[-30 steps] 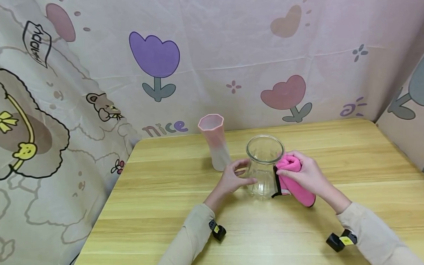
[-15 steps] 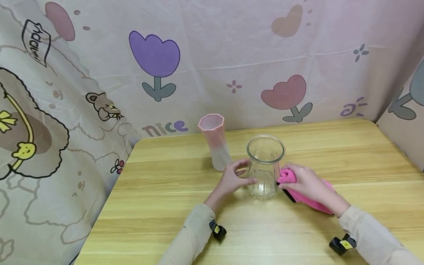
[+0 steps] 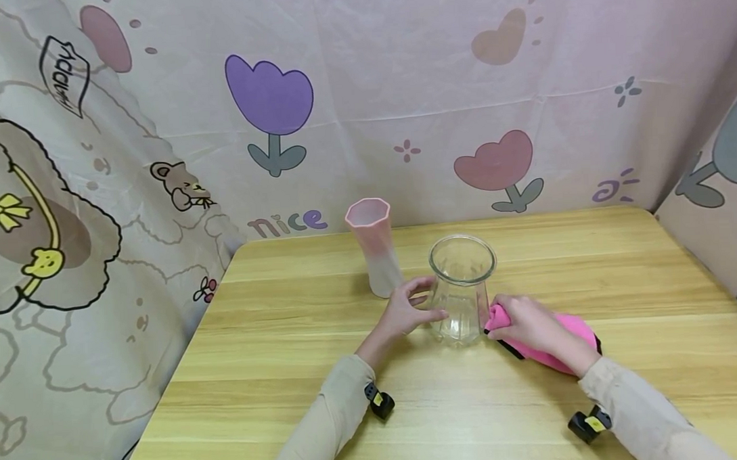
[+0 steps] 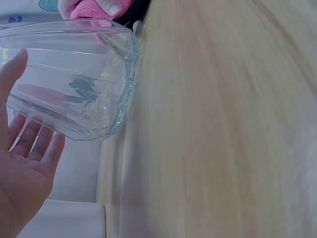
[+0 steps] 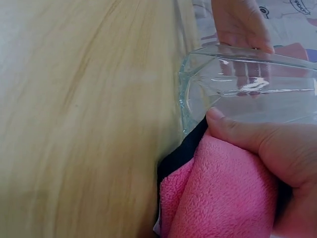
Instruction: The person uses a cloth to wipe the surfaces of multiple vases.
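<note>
the glass vase stands upright on the table. left of it, the left hand spreads its fingers wide; right of it, the right hand grips a pink cloth. behind-left stands a pink-white vase.

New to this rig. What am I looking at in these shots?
No machine here: these are a person's bare hands. The wide picture comes from a camera worn on the head, looking forward and down. The other two come from cameras on the wrists; they look turned sideways, so the table seems to stand on edge.

On the table stand two upright vases: a glass vase and, behind it to the left, a pink-and-white vase. The left hand has thumb and fingers around the glass vase's side. The right hand grips a pink cloth with dark edging, close by the glass.
</note>
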The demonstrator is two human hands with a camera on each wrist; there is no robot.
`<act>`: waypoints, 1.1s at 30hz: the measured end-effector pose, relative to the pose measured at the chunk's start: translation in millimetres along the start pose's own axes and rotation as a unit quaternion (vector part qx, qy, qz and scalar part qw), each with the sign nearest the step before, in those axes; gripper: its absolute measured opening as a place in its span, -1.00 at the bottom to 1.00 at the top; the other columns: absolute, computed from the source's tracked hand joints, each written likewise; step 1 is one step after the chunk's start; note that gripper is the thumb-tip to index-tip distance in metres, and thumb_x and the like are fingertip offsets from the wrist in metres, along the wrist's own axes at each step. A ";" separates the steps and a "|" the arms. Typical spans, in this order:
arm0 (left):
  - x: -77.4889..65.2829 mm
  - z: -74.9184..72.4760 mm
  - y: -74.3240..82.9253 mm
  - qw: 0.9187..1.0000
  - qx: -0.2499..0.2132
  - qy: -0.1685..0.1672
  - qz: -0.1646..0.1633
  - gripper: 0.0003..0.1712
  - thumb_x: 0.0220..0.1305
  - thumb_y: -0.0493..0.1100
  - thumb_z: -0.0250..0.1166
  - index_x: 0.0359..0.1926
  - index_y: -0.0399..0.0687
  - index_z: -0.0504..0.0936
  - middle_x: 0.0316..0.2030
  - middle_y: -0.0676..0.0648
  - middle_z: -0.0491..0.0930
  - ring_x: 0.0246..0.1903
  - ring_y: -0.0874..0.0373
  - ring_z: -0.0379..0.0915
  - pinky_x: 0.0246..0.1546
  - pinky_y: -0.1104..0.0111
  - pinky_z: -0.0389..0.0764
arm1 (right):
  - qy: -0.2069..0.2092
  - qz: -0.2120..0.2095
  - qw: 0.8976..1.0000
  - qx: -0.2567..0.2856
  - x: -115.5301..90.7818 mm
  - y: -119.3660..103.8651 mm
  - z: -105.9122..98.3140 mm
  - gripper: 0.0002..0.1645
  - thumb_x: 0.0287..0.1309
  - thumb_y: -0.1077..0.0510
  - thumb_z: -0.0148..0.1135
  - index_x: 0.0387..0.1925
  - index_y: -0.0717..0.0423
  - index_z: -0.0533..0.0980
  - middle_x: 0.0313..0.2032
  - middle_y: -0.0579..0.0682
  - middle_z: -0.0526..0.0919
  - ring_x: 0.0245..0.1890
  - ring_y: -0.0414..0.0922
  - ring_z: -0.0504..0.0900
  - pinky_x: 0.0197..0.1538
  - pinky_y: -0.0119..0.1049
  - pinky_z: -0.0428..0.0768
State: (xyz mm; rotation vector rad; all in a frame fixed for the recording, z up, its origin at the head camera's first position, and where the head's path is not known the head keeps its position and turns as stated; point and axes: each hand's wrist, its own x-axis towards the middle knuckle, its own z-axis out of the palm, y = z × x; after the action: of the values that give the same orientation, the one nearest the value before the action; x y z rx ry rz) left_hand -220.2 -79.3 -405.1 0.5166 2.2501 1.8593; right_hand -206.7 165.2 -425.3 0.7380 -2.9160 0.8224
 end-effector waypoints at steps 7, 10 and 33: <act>3.1 -0.3 -8.7 1.000 0.000 0.002 0.004 -0.28 -0.13 -0.39 0.42 0.13 -0.34 0.36 0.07 -0.24 0.42 0.08 -0.09 0.34 0.14 0.18 0.39 | -0.004 -0.008 1.000 0.005 -0.5 -1.9 -1.8 -0.59 -0.22 0.09 0.45 -0.34 0.20 0.48 -0.55 -0.15 0.48 -0.56 -0.26 0.39 -0.55 -0.41 0.37; 7.5 -0.2 -19.8 1.000 0.002 0.004 0.002 -0.26 -0.14 -0.37 0.43 0.14 -0.28 0.38 0.07 -0.19 0.43 0.08 -0.02 0.35 0.13 0.25 0.40 | 0.004 -0.006 0.999 0.034 -1.0 -2.8 -5.1 -0.61 -0.19 0.11 0.44 -0.33 0.20 0.48 -0.56 -0.16 0.47 -0.58 -0.26 0.36 -0.57 -0.44 0.37; -0.3 -0.5 -1.5 1.000 -0.008 -0.001 0.001 -0.28 -0.11 -0.38 0.40 0.15 -0.33 0.36 0.08 -0.24 0.40 0.10 -0.08 0.31 0.16 0.20 0.36 | 0.181 0.013 0.969 0.170 0.2 -32.8 -45.1 -0.53 -0.14 0.14 0.43 -0.13 0.14 0.50 -0.30 0.05 0.64 -0.36 -0.41 0.51 -0.34 -0.57 0.52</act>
State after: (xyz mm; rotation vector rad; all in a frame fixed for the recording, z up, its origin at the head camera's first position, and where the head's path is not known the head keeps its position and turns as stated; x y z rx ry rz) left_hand -220.3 -80.1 -406.4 0.5172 2.2320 1.8762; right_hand -196.7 163.0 -370.4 0.4967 -2.4934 1.3232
